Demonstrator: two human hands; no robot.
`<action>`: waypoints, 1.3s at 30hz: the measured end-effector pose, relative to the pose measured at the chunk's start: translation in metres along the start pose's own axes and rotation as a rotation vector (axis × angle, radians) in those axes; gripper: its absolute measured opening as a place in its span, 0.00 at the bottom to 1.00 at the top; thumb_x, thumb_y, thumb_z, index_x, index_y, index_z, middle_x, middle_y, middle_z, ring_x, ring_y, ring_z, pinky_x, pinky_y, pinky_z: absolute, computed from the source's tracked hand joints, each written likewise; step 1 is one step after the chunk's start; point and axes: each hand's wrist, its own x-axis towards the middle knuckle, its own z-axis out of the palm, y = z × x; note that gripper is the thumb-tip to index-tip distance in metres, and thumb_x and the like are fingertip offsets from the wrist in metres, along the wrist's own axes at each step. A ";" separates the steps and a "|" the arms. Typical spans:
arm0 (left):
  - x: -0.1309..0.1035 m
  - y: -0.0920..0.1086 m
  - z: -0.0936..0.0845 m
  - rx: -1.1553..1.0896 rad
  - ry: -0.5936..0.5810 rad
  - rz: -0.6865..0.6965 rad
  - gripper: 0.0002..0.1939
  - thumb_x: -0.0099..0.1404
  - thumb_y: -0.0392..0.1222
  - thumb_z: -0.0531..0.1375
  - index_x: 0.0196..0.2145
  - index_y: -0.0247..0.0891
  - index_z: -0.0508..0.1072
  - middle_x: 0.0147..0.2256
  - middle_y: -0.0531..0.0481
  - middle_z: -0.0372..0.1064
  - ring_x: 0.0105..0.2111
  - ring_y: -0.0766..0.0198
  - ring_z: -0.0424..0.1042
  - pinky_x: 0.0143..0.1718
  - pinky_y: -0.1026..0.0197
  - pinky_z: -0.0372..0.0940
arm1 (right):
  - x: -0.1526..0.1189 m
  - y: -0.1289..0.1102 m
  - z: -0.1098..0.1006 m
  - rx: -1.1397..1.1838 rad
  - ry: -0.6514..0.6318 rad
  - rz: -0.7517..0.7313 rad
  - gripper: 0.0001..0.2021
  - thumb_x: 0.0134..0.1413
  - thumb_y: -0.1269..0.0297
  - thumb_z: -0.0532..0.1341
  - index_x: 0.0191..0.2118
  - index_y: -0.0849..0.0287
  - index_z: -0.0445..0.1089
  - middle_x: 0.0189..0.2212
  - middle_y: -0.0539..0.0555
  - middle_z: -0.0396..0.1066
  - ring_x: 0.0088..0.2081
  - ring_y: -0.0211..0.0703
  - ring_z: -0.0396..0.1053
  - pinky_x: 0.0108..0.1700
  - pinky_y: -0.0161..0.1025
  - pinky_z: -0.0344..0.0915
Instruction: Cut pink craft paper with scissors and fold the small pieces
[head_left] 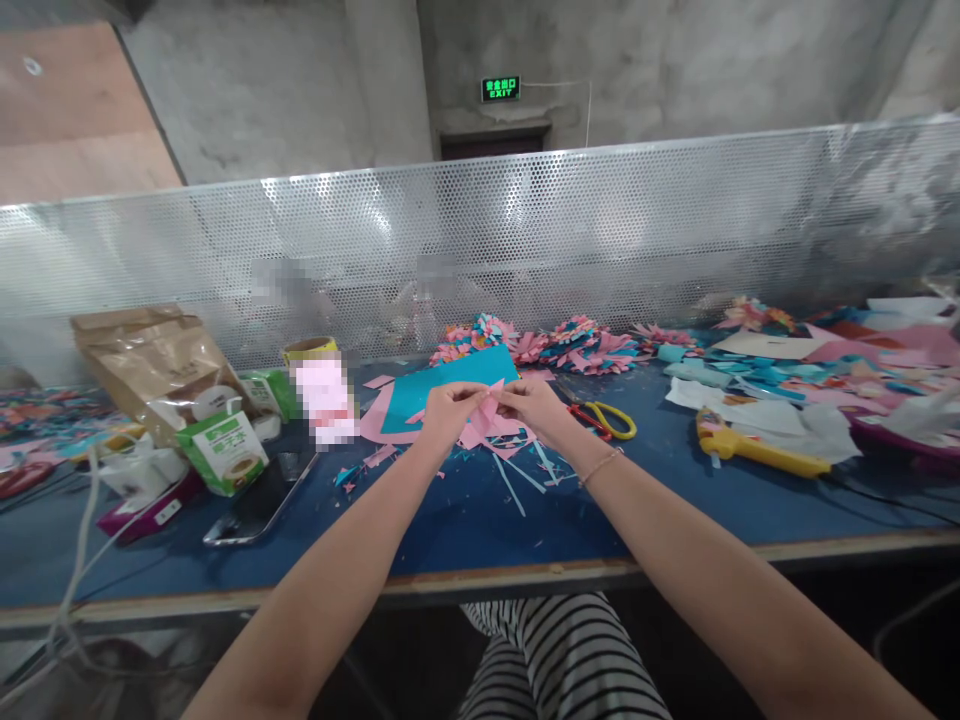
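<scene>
Between my two hands is a small folded piece of pink paper [488,408], pinched at its edges. My left hand [453,408] closes its fingertips on the left side of it. From the right, my right hand [531,402] grips the same piece with thumb and fingers together. Behind and below them lie a blue paper sheet [420,393] and a larger pink sheet [377,420], with pink scraps and thin pale strips around. Just right of my right hand rest scissors with yellow handles [616,422], partly hidden by the hand.
Fluffy pink and blue paper bundles [577,345] sit at the back. A yellow glue gun [761,452] lies at right beside white paper [765,415]. At left are a phone [262,497], a green-white box [225,452], a brown paper bag [150,355] and a purple power strip [150,510].
</scene>
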 end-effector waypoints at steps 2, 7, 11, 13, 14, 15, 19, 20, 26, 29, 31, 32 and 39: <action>0.001 -0.001 0.000 0.010 -0.001 0.001 0.10 0.48 0.44 0.60 0.27 0.36 0.75 0.28 0.48 0.73 0.30 0.62 0.70 0.33 0.61 0.63 | 0.001 0.002 -0.001 -0.019 0.013 -0.016 0.14 0.29 0.56 0.66 0.19 0.63 0.66 0.16 0.47 0.64 0.21 0.32 0.62 0.27 0.33 0.62; 0.002 -0.002 -0.001 0.004 0.021 -0.034 0.08 0.48 0.42 0.60 0.27 0.36 0.74 0.28 0.48 0.73 0.30 0.62 0.70 0.33 0.61 0.63 | 0.001 0.005 0.001 -0.028 -0.025 0.019 0.15 0.28 0.55 0.66 0.20 0.63 0.67 0.17 0.49 0.66 0.21 0.32 0.63 0.28 0.34 0.63; 0.002 0.001 -0.001 0.029 0.032 -0.023 0.08 0.48 0.41 0.60 0.27 0.35 0.74 0.28 0.47 0.73 0.30 0.62 0.70 0.34 0.61 0.63 | 0.000 0.006 0.002 -0.080 -0.032 0.031 0.15 0.27 0.55 0.66 0.18 0.63 0.66 0.16 0.49 0.65 0.20 0.32 0.62 0.26 0.33 0.62; 0.001 0.003 -0.001 0.053 0.020 0.005 0.08 0.49 0.41 0.59 0.27 0.36 0.74 0.28 0.47 0.72 0.30 0.63 0.70 0.33 0.61 0.64 | 0.001 0.006 0.001 -0.114 -0.020 0.001 0.15 0.28 0.55 0.66 0.19 0.63 0.65 0.15 0.49 0.65 0.20 0.32 0.62 0.25 0.32 0.61; 0.001 0.003 -0.001 0.064 0.011 0.023 0.08 0.49 0.41 0.59 0.27 0.36 0.74 0.28 0.48 0.72 0.30 0.63 0.70 0.33 0.61 0.64 | 0.001 0.005 0.000 -0.134 -0.016 -0.017 0.15 0.29 0.55 0.65 0.18 0.62 0.65 0.15 0.48 0.64 0.20 0.32 0.62 0.25 0.32 0.61; 0.001 0.004 -0.001 0.071 0.001 0.041 0.08 0.50 0.40 0.59 0.28 0.36 0.74 0.29 0.48 0.72 0.30 0.63 0.70 0.33 0.61 0.64 | 0.001 0.005 -0.001 -0.154 -0.013 -0.036 0.14 0.31 0.56 0.65 0.18 0.62 0.65 0.15 0.48 0.64 0.19 0.32 0.61 0.25 0.32 0.61; 0.002 0.001 -0.001 0.049 -0.036 0.080 0.10 0.51 0.40 0.58 0.32 0.36 0.73 0.32 0.47 0.72 0.33 0.63 0.70 0.36 0.61 0.64 | 0.001 0.002 -0.002 -0.198 -0.001 -0.071 0.14 0.33 0.56 0.64 0.18 0.63 0.65 0.15 0.48 0.64 0.19 0.31 0.60 0.24 0.31 0.59; 0.002 -0.001 -0.001 0.039 -0.035 0.073 0.10 0.50 0.41 0.58 0.32 0.36 0.73 0.33 0.46 0.72 0.33 0.63 0.70 0.36 0.60 0.64 | 0.001 0.001 -0.002 -0.194 -0.001 -0.065 0.14 0.33 0.56 0.64 0.18 0.63 0.65 0.15 0.48 0.64 0.19 0.31 0.60 0.24 0.32 0.59; 0.003 -0.010 0.000 0.010 0.019 0.040 0.11 0.50 0.42 0.59 0.32 0.36 0.74 0.31 0.46 0.73 0.32 0.61 0.71 0.35 0.59 0.64 | 0.002 0.007 0.000 -0.120 -0.029 0.004 0.11 0.31 0.61 0.65 0.19 0.63 0.66 0.16 0.48 0.64 0.20 0.32 0.62 0.27 0.33 0.61; 0.003 -0.009 0.000 0.021 0.032 0.045 0.10 0.50 0.42 0.59 0.31 0.36 0.74 0.30 0.47 0.73 0.32 0.62 0.71 0.35 0.60 0.64 | 0.002 0.010 0.000 -0.123 -0.049 0.011 0.08 0.32 0.63 0.64 0.19 0.62 0.66 0.16 0.48 0.65 0.20 0.31 0.62 0.27 0.33 0.61; 0.002 -0.007 0.000 0.032 0.040 0.051 0.10 0.50 0.41 0.59 0.31 0.36 0.74 0.31 0.47 0.73 0.32 0.62 0.70 0.35 0.60 0.64 | 0.001 0.009 0.001 -0.123 -0.063 0.014 0.07 0.33 0.65 0.63 0.19 0.62 0.66 0.16 0.48 0.65 0.20 0.31 0.62 0.27 0.32 0.61; 0.002 -0.007 0.000 0.035 0.045 0.052 0.10 0.50 0.41 0.59 0.31 0.36 0.74 0.31 0.46 0.73 0.32 0.62 0.70 0.35 0.60 0.64 | 0.000 0.008 0.002 -0.121 -0.075 0.022 0.06 0.33 0.65 0.62 0.19 0.62 0.66 0.16 0.48 0.65 0.20 0.31 0.62 0.27 0.32 0.61; 0.001 -0.003 0.000 0.068 0.047 0.051 0.09 0.50 0.39 0.59 0.31 0.35 0.74 0.31 0.46 0.73 0.32 0.63 0.70 0.35 0.61 0.64 | -0.008 -0.002 0.005 -0.156 -0.137 0.108 0.06 0.33 0.68 0.62 0.18 0.63 0.64 0.15 0.48 0.65 0.20 0.31 0.63 0.27 0.31 0.61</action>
